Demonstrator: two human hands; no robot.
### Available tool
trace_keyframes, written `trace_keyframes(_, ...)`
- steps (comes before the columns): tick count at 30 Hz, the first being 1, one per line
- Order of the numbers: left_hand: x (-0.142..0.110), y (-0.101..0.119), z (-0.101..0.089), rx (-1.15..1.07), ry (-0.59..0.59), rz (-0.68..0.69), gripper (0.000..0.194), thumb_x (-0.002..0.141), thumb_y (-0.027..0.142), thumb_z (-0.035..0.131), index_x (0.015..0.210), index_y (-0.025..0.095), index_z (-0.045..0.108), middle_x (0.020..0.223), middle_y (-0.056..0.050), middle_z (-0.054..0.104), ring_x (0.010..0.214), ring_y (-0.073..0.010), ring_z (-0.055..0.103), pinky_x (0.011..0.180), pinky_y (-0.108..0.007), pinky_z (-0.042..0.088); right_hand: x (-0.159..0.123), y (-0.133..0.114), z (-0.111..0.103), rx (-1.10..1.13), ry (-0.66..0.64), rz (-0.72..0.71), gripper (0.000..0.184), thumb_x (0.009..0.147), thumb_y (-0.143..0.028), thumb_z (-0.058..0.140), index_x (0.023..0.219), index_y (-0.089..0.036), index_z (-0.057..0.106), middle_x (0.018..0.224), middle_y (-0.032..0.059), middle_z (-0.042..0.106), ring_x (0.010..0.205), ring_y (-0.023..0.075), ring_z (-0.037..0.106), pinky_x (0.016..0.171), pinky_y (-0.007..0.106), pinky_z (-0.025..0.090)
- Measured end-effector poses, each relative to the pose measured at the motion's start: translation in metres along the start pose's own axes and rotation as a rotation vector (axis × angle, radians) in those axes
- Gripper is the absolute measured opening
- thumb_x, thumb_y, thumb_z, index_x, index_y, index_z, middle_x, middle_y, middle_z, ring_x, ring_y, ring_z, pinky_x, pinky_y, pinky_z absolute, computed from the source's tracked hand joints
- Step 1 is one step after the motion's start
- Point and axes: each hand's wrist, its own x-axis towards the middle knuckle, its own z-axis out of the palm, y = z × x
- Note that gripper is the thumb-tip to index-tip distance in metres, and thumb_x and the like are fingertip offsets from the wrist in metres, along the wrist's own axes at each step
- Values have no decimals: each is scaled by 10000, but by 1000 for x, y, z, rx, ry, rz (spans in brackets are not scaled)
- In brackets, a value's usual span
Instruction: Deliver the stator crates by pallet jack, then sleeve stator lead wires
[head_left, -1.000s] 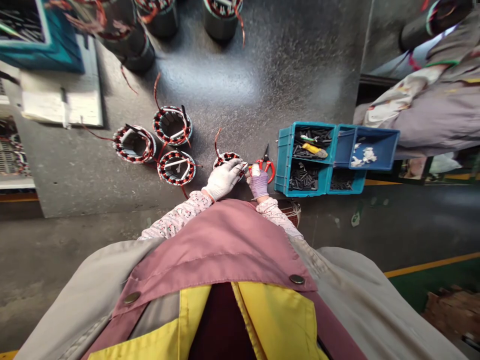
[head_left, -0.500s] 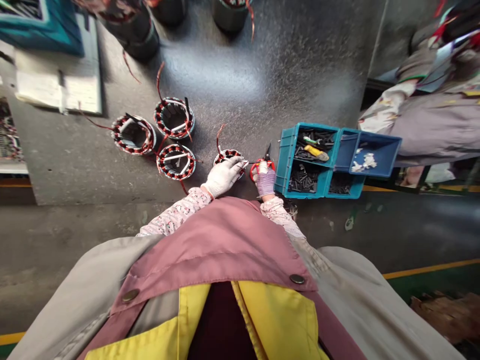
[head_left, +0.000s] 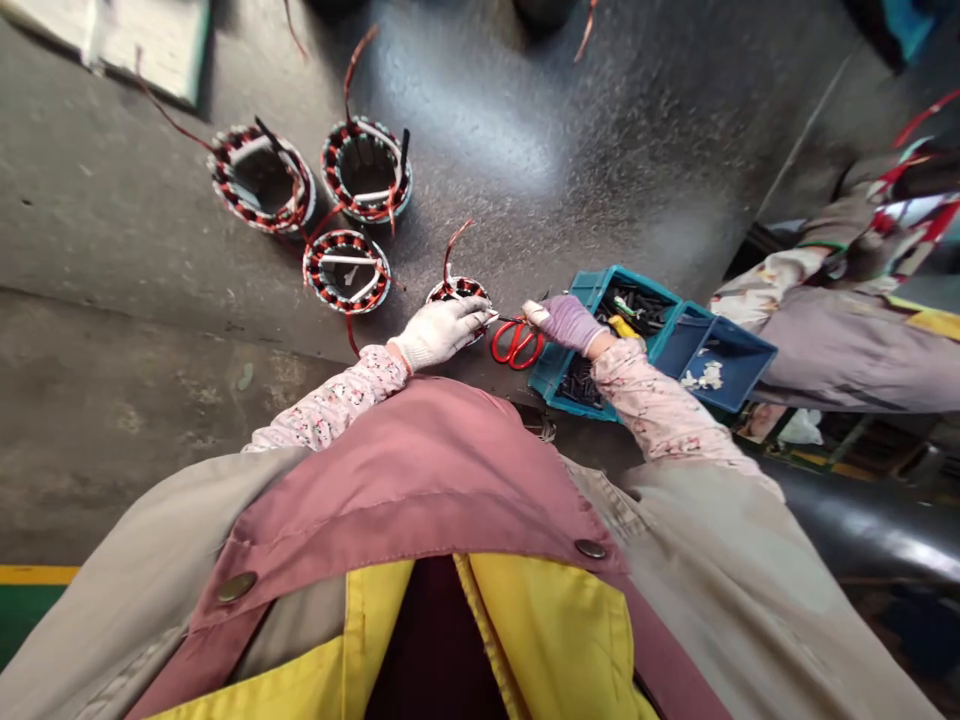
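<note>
A small wound stator [head_left: 459, 292] with red and copper wires sits on the grey bench. My left hand [head_left: 436, 333], in a white glove, lies over its near rim with fingers curled around a thin white strip. My right hand [head_left: 564, 320], in a purple glove, hovers just right of the stator, above red-handled scissors [head_left: 513, 342] lying on the bench. Its fingers are pinched around something small and white that I cannot make out.
Three more stators [head_left: 346, 272] [head_left: 261, 178] [head_left: 367, 169] stand to the left. A teal parts bin [head_left: 559, 368] holds black pieces and a yellow tool; a blue bin [head_left: 731, 385] beside it holds white scraps. Another person's sleeve [head_left: 765, 280] is at right.
My right hand has lifted off the scissors and swung rightward over the bin's edge. The view has tilted and shifted. My left hand stays on the stator.
</note>
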Motion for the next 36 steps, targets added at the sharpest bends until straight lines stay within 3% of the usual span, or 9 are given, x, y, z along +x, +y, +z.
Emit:
trace_keyframes(3,0,0,2,-30,45,2,417,977,308,471,1332,141,609,1370,-146,608,1197,-224,618,992,-317,500,16,-11,-25,-277,-196,-141,565,1017,-443,330,665,-133,646,573,63,569,549,144,461,589,283,304)
trace_keyframes(7,1,1,6,-47,108,10,393,977,311,460,1274,134,646,1335,-127,633,1152,-217,634,965,-305,500,32,-29,-38,-478,-375,-250,669,1018,-536,275,755,-101,710,606,91,609,556,149,497,592,277,325)
trace_keyframes(15,4,3,10,-24,164,10,385,963,325,468,1261,160,646,1311,-109,644,1113,-218,639,920,-320,492,43,-41,-45,-657,-423,-344,778,989,-626,215,874,-73,749,591,104,604,545,161,508,575,288,351)
trace_keyframes(23,4,1,12,-49,191,29,372,957,323,483,1232,153,667,1299,-122,649,1107,-216,640,945,-329,473,42,-33,-47,-590,-460,-228,789,978,-637,243,882,-42,753,708,175,669,675,232,606,650,328,392)
trace_keyframes(30,4,3,8,-65,157,5,386,965,319,460,1261,167,656,1316,-108,644,1158,-209,625,989,-325,471,40,-14,-40,-463,-423,-208,703,973,-623,301,782,-98,729,650,102,639,584,166,540,629,299,386)
trace_keyframes(36,4,0,9,-106,135,-9,392,946,322,487,1268,173,656,1328,-113,636,1174,-220,621,1008,-333,473,41,-1,-30,-254,-399,-157,558,966,-547,401,649,-153,640,505,13,503,504,121,452,569,265,355)
